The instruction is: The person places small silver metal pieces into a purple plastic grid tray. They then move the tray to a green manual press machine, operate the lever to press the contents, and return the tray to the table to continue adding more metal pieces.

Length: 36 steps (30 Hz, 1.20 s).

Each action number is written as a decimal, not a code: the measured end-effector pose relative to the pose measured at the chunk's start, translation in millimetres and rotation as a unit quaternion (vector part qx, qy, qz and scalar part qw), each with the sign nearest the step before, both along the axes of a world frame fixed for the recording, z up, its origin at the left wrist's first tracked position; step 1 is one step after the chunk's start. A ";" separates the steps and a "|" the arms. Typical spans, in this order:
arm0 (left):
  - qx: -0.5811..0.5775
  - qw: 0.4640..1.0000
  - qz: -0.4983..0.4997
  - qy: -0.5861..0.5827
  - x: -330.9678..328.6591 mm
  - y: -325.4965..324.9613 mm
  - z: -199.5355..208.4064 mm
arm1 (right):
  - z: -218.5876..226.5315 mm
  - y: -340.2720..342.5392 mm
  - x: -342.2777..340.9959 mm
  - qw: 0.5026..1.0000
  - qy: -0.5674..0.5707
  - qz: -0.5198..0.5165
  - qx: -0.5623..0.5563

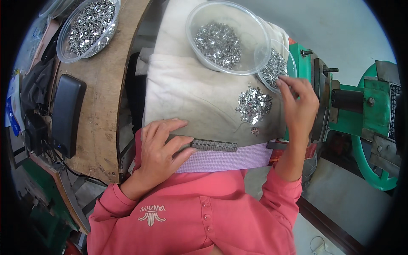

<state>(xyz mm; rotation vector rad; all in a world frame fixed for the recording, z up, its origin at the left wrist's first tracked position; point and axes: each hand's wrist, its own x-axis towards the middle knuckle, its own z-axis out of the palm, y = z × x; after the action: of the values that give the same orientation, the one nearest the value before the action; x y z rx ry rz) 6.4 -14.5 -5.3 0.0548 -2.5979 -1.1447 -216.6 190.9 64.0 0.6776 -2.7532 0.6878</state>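
My left hand (159, 146) grips the left end of a narrow grey metal bar (214, 145) between thumb and forefinger. A row of small slots or teeth runs along the bar. Its other fingers rest on the grey-stained white cloth (191, 102). Over the rim of a small clear tub (294, 63) of shiny metal pins (273, 70), my right hand (301, 100) has thumb and fingertips pinched together. Whatever is between them is too small to make out. Just left of this hand lies a loose pile of small shiny metal pieces (254, 105).
A large clear tub (259, 51) of metal pieces stands at the back, overlapping the small one. Green machinery (352, 110) with a handwheel (361, 157) is close on the right. At left, a wooden table (100, 114) bears another tub (63, 53) and a black power bank (68, 114).
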 end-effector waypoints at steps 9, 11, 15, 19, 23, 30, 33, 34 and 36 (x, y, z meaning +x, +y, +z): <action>0.001 1.000 0.010 0.010 0.3 1.2 -4.1 | -5.9 -7.4 -38.1 0.993 -0.099 0.006 0.065; 0.004 1.000 0.007 0.013 1.8 0.6 -9.2 | -4.9 0.8 -38.8 0.993 -0.108 -0.015 0.055; 0.007 1.000 0.006 0.006 5.4 -0.4 -6.4 | -9.4 22.1 -46.6 0.990 -0.137 -0.025 -0.011; 0.038 0.999 0.008 0.004 6.9 1.3 -6.6 | -2.5 31.5 -25.2 0.960 -0.211 -0.036 -0.179; 0.039 0.999 0.012 0.001 8.0 3.3 -6.6 | -0.7 31.5 20.1 0.918 -0.321 0.027 -0.233; -0.002 1.000 0.004 0.001 4.3 -1.9 -8.3 | -17.3 -6.9 70.5 0.905 -0.362 0.170 -0.146; -0.009 1.000 0.005 -0.002 0.5 -1.3 -3.5 | -18.2 -6.7 72.7 0.903 -0.367 0.195 -0.107; -0.005 1.000 0.005 -0.010 0.3 -2.8 -0.8 | -19.6 -7.1 73.3 0.907 -0.357 0.204 -0.095; -0.001 1.000 -0.004 -0.016 -2.3 -0.2 1.9 | -19.2 -3.3 73.8 0.911 -0.339 0.226 -0.070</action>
<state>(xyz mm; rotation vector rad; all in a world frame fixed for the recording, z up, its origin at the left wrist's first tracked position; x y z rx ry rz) 4.1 -14.7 -3.3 0.0636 -2.6278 -1.1538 -142.8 187.6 44.8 1.2627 -3.1082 1.4455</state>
